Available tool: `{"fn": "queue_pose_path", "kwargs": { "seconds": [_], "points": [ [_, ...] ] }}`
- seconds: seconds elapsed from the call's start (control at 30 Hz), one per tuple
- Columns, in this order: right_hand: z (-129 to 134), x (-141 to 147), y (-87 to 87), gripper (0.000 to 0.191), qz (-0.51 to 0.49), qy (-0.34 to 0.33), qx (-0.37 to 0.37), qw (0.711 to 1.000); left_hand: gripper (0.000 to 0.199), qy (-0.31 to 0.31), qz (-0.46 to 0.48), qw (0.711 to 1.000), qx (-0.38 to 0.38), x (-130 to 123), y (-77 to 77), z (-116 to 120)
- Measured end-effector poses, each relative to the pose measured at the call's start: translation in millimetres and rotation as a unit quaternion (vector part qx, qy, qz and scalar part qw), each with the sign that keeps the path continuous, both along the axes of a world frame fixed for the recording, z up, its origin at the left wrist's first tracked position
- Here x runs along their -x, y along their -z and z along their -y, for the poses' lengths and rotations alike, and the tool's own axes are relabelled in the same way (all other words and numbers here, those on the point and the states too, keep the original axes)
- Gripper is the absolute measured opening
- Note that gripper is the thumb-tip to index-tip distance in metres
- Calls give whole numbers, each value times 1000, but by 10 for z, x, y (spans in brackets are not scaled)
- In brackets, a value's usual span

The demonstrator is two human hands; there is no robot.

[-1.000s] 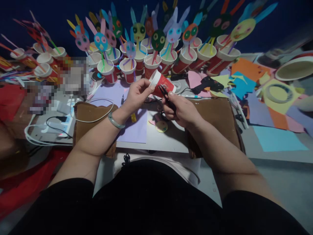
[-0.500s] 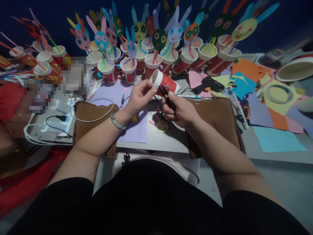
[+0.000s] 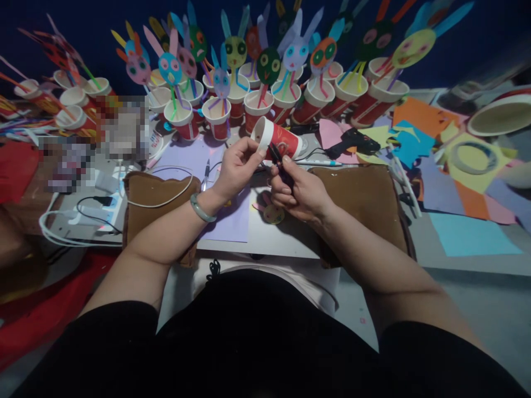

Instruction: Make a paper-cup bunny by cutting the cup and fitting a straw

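Cup (image 3: 288, 142) tilts, left hand (image 3: 238, 168) pinching its rim, right hand (image 3: 302, 193) gripping black tool (image 3: 274, 153), tabletop (image 3: 286, 239) between edges of cushions (image 3: 359, 190).

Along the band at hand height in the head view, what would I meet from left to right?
Power strip, left brown cushion, bangle, left hand, tilted red-and-white paper cup, right hand, right brown cushion, tape roll.

No legible lettering or numbers.

Wearing a black top (image 3: 265, 337) with short, wide sleeves (image 3: 118, 329) in same black. On left wrist (image 3: 214, 200): smooth, rounded bangle (image 3: 199, 211), pale grey-green, slightly glossy.
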State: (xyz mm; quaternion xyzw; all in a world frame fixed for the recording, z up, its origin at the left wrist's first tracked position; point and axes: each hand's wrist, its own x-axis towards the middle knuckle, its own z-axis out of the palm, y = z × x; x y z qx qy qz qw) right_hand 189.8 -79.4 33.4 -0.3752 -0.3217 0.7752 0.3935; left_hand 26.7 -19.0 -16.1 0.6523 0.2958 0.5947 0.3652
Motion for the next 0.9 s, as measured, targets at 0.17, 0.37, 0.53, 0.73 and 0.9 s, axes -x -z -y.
{"fn": "queue_pose_path", "kwargs": {
  "seconds": [0.17, 0.37, 0.53, 0.73, 0.9],
  "points": [
    [-2, 10, 3, 46, -7, 8, 4, 1000, 45, 4, 12, 1000, -7, -17, -10, 4],
    [-17, 17, 32, 46, -1, 17, -2, 1000, 51, 8, 4, 1000, -3, -18, -34, 1],
    [-35, 32, 57, 46, 10, 33, -7, 999, 51, -1, -11, 1000, 2, -6, -19, -11],
    [-33, 36, 53, 47, 14, 40, -6, 999, 49, -7, -29, 1000, -5, 15, -19, -9],
    [-25, 25, 39, 47, 15, 36, 4, 999, 50, -2, -53, 999, 5, 37, -40, 3]
  ]
}}
